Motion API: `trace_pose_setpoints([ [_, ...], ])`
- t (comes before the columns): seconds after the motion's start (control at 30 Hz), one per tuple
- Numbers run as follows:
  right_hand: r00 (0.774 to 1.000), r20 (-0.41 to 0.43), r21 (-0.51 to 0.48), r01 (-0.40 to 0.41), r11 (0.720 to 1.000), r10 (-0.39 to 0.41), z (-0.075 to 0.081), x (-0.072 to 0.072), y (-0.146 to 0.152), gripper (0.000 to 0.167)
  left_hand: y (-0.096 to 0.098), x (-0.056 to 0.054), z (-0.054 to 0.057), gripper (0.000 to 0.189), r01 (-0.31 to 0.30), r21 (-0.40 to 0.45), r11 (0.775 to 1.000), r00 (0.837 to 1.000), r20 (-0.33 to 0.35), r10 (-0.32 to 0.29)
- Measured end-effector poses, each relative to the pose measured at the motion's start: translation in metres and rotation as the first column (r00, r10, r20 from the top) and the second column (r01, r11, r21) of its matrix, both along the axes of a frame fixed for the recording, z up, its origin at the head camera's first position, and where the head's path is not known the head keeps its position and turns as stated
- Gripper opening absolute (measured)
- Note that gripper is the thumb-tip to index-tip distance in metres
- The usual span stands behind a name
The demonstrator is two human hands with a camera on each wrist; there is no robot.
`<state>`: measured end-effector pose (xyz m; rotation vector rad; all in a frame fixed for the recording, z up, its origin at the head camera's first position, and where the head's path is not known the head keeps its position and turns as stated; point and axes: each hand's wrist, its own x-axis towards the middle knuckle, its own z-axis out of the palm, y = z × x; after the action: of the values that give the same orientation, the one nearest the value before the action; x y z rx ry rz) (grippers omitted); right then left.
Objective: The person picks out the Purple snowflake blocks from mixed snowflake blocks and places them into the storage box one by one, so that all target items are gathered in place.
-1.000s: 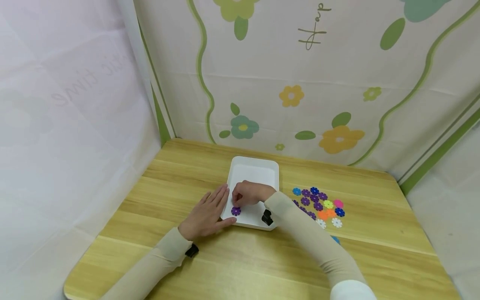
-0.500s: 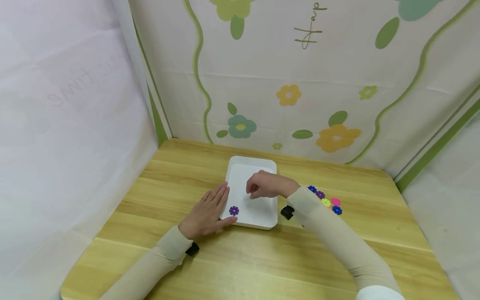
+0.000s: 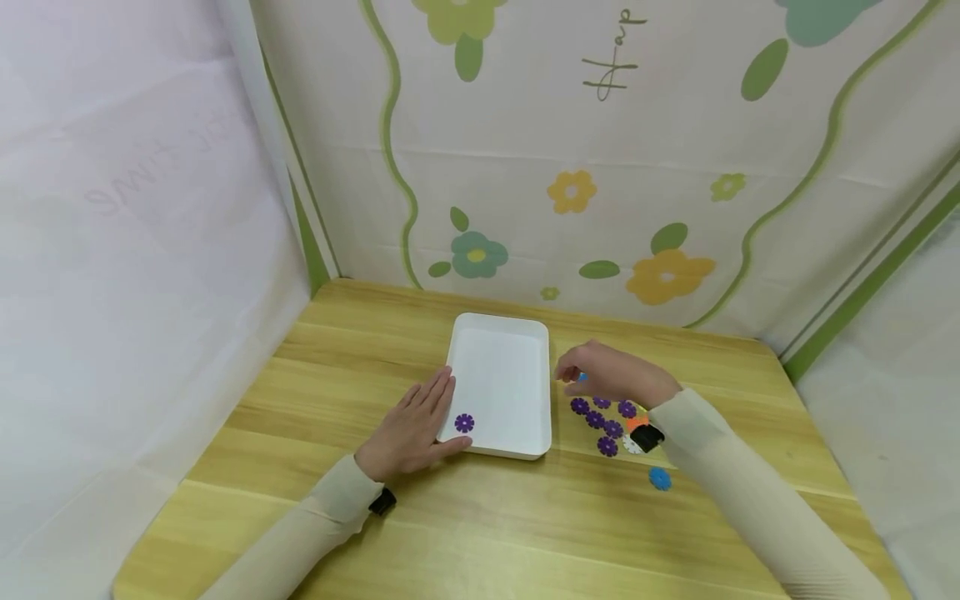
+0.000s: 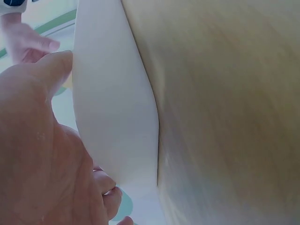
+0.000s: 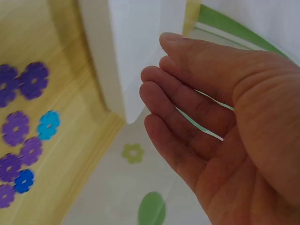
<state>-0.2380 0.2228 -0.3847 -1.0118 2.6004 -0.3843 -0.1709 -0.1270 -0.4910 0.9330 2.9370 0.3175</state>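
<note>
Along the left side of a shallow white rectangular tray (image 3: 502,375), the person's left hand (image 3: 408,425) lies flat, its fingers straight against the long rim and its thumb reaching across the near left corner; this grip is spread out and has hold of nothing, only touching the tray. The tray sits on a light wood-grain counter (image 3: 450,542). Inside it, close to that near left corner, lies one purple flower-shaped notched disc (image 3: 464,423). Just right of the tray hangs the right hand (image 3: 609,371), over the far edge of a scatter of discs; its grip is loose, the fingers gently bent, the palm bare and nothing held. Below it on the counter are several purple flower-shaped discs (image 3: 612,429), some touching each other. Next to these, partly covered by a black wrist-worn device (image 3: 647,437), show something orange (image 3: 637,422) and a white flower-shaped disc (image 3: 632,445). A bright blue flower-shaped disc (image 3: 660,478) lies apart, nearer the person. From the right wrist, a light blue disc (image 5: 48,125) and a darker blue one (image 5: 24,181) appear beside the purple ones.
</note>
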Motion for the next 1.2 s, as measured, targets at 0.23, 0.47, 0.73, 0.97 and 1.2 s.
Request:
trace_pose_setpoints([
  [0.23,0.998,-0.045,-0.046,0.047,0.998,-0.049,-0.026,0.007,0.028,0.026,-0.002,0.0,-0.005,0.1,-0.014,0.015,1.0,1.0,0.002,0.014],
  [0.47,0.991,-0.038,-0.076,0.122,0.99,-0.125,-0.06,0.007,0.046,0.035,0.001,0.002,0.001,0.1,-0.004,0.005,1.0,1.0,0.027,0.004],
  [0.73,0.984,-0.045,-0.139,0.164,0.977,-0.172,-0.083,0.008,0.051,0.034,0.001,0.002,-0.001,0.1,-0.008,0.035,0.999,1.0,0.024,0.007],
  [0.97,0.978,-0.064,-0.107,0.193,0.975,-0.2,-0.093,0.005,0.049,0.028,0.002,0.002,0.003,0.098,0.007,0.029,1.0,0.999,0.033,-0.008],
  [1.2,0.983,-0.047,-0.095,0.175,0.98,-0.18,-0.096,0.0,0.046,0.02,0.002,0.002,0.003,0.098,0.015,0.02,1.0,1.0,0.02,-0.015],
])
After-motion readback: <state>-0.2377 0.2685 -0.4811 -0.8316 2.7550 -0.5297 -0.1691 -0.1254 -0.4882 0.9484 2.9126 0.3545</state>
